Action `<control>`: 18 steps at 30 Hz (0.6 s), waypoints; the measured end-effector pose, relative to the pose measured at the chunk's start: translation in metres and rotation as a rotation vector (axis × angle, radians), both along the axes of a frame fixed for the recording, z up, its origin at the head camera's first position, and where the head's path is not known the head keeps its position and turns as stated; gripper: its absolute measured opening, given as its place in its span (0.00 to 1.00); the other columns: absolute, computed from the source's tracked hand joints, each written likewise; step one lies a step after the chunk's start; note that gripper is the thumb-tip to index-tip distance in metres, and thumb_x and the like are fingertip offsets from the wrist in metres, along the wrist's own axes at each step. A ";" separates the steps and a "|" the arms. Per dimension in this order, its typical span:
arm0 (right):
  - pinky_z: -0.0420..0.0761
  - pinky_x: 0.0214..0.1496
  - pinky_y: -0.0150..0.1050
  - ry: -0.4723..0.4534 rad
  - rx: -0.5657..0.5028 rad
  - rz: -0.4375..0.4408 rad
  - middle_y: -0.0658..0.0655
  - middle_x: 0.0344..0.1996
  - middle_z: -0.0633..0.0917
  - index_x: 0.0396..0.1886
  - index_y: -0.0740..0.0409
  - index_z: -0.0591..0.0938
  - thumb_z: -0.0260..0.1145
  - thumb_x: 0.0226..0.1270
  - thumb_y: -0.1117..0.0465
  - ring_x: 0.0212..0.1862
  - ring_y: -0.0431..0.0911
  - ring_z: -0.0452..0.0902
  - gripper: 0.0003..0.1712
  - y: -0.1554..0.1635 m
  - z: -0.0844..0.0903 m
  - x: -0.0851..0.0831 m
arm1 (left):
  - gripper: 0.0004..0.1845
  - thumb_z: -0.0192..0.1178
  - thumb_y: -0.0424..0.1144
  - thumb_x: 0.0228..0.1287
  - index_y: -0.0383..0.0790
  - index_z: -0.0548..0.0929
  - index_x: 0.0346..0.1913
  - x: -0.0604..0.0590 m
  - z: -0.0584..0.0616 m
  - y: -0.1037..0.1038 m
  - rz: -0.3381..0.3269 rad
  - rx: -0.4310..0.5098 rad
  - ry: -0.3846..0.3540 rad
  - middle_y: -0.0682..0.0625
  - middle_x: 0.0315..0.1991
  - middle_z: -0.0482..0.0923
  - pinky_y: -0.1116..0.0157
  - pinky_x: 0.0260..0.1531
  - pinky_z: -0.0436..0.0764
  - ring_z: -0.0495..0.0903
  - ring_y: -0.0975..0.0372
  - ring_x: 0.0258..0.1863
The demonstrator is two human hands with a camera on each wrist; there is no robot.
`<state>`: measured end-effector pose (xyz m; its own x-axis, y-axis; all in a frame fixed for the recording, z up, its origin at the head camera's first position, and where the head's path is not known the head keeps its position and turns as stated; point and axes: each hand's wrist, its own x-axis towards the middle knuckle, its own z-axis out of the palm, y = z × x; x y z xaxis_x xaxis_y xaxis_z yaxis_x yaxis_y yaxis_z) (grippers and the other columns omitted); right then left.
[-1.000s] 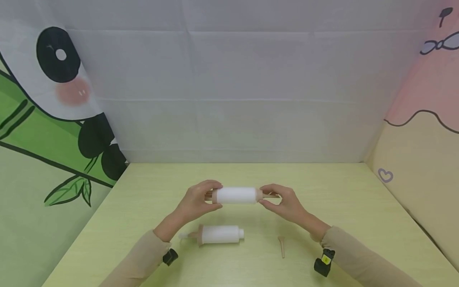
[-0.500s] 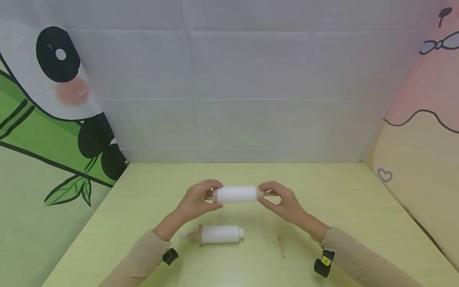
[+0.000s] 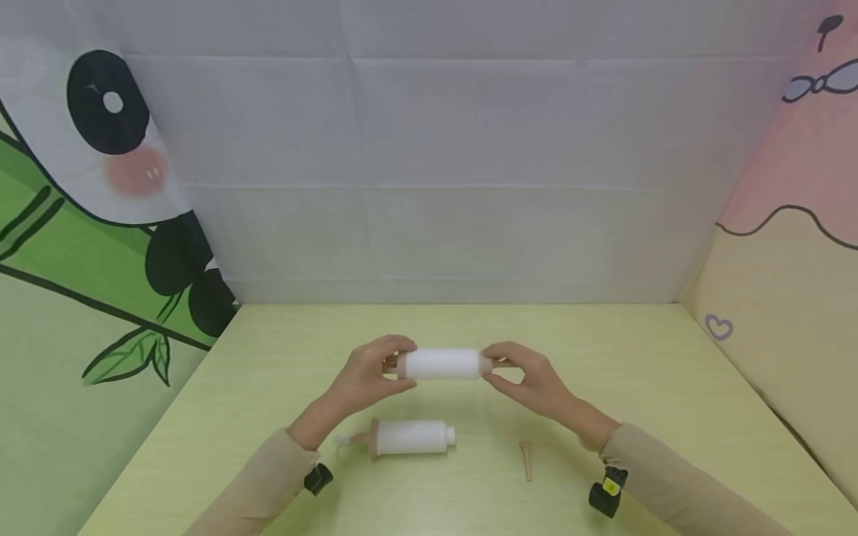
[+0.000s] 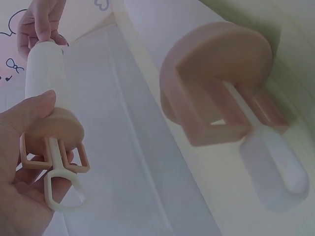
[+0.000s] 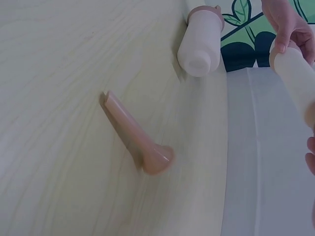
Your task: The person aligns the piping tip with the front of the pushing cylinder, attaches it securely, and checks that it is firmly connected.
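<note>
Held syringe: a white tube (image 3: 441,364) with a pinkish-tan collar at each end, held level in the air above the middle of the tabletop (image 3: 670,417), its length running left to right.
Change: against the earlier head views the tube sits in almost the same place; only the tan nozzle piece at its right end shows shorter past the right hand, as if drawn closer to the tube. The shift is slight.
Meaning: judged from this, the work looks to be at the right end of the tube, a small fitting or twisting step, with the left side serving as the steady hold.
Left hand: the left hand (image 3: 367,374) grips the plunger end; in the left wrist view the thumb lies on the tan disc and the fingers (image 4: 34,120) curl under the looped handle.
Right hand: the right hand (image 3: 529,380) pinches the nozzle end between thumb and curled fingers, the tube's end touching the fingertips.
Second syringe: a like white tube (image 3: 410,437) with its plunger lies flat on the tabletop, nearer the front edge and just below the held one, touched by neither hand.
Loose nozzle: a tan tapered tip (image 3: 526,458) lies near the front edge, right of the second syringe and well apart from it.
Backdrop: cartoon-print cloth panels stand along the far and side edges.
</note>
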<state>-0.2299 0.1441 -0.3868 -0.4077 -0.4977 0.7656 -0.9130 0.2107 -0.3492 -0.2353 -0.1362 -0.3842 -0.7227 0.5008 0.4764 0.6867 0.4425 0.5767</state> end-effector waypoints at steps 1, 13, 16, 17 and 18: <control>0.82 0.35 0.43 -0.002 0.004 -0.010 0.65 0.36 0.80 0.39 0.73 0.76 0.69 0.38 0.81 0.37 0.54 0.79 0.23 0.000 0.000 0.000 | 0.24 0.70 0.28 0.43 0.36 0.76 0.46 0.000 0.000 0.000 0.000 -0.001 0.004 0.45 0.46 0.75 0.75 0.34 0.80 0.80 0.56 0.38; 0.83 0.35 0.41 -0.008 -0.035 -0.026 0.64 0.36 0.78 0.38 0.71 0.76 0.71 0.39 0.80 0.39 0.53 0.77 0.22 0.001 -0.007 -0.007 | 0.24 0.71 0.27 0.42 0.36 0.77 0.46 0.000 -0.001 0.001 0.009 0.001 0.020 0.45 0.46 0.76 0.75 0.32 0.80 0.81 0.57 0.38; 0.82 0.37 0.37 0.015 -0.042 -0.014 0.63 0.37 0.78 0.39 0.69 0.75 0.71 0.37 0.79 0.39 0.52 0.77 0.24 0.003 -0.018 -0.015 | 0.24 0.71 0.28 0.41 0.36 0.77 0.46 0.000 0.000 0.001 0.013 0.000 0.017 0.45 0.46 0.76 0.75 0.32 0.80 0.80 0.56 0.38; 0.82 0.38 0.35 0.022 -0.037 -0.014 0.62 0.38 0.78 0.40 0.68 0.75 0.72 0.38 0.78 0.40 0.51 0.77 0.24 0.004 -0.022 -0.018 | 0.24 0.71 0.28 0.41 0.36 0.77 0.46 0.000 0.000 0.001 0.011 0.000 0.015 0.45 0.46 0.76 0.75 0.32 0.80 0.80 0.56 0.38; 0.81 0.39 0.33 0.030 -0.030 -0.012 0.62 0.38 0.78 0.40 0.67 0.75 0.72 0.38 0.78 0.40 0.51 0.77 0.25 0.005 -0.024 -0.020 | 0.24 0.71 0.28 0.41 0.36 0.77 0.46 0.000 0.000 0.001 0.011 -0.001 0.015 0.45 0.47 0.76 0.75 0.32 0.80 0.80 0.56 0.38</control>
<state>-0.2499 0.1494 -0.4112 -0.3903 -0.4695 0.7920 -0.9206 0.2118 -0.3282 -0.2354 -0.1348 -0.3840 -0.7214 0.4932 0.4862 0.6899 0.4512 0.5660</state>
